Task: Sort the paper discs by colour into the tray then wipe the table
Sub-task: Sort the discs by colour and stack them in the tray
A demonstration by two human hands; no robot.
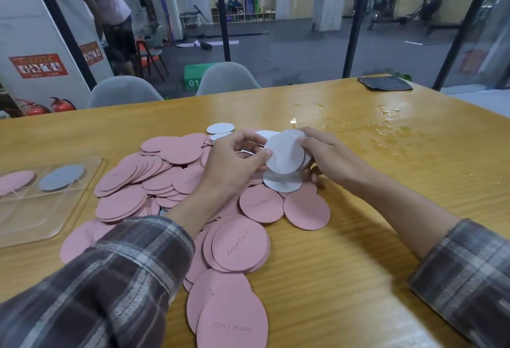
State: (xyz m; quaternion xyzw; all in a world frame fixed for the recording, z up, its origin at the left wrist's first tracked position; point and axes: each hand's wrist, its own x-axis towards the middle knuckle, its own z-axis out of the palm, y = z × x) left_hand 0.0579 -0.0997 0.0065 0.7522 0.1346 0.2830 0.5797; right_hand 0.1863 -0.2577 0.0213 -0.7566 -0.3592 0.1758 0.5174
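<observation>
A big heap of pink paper discs (176,182) covers the middle of the wooden table (358,265). Both hands hold a small stack of grey discs (285,153) above the heap. My left hand (234,160) pinches the stack's left edge with thumb and fingers. My right hand (323,154) grips its right edge. More grey discs (220,128) lie at the heap's far side, and one grey disc (281,183) lies under the held stack. The clear tray (41,209) at the left holds a pink disc (15,182) and a grey disc (61,177) in separate compartments.
Spilled water (386,124) glistens on the table's far right. A dark folded cloth (385,83) lies at the far right corner. Two grey chairs (226,78) stand behind the table's far edge. A person stands beyond the glass wall at the back left.
</observation>
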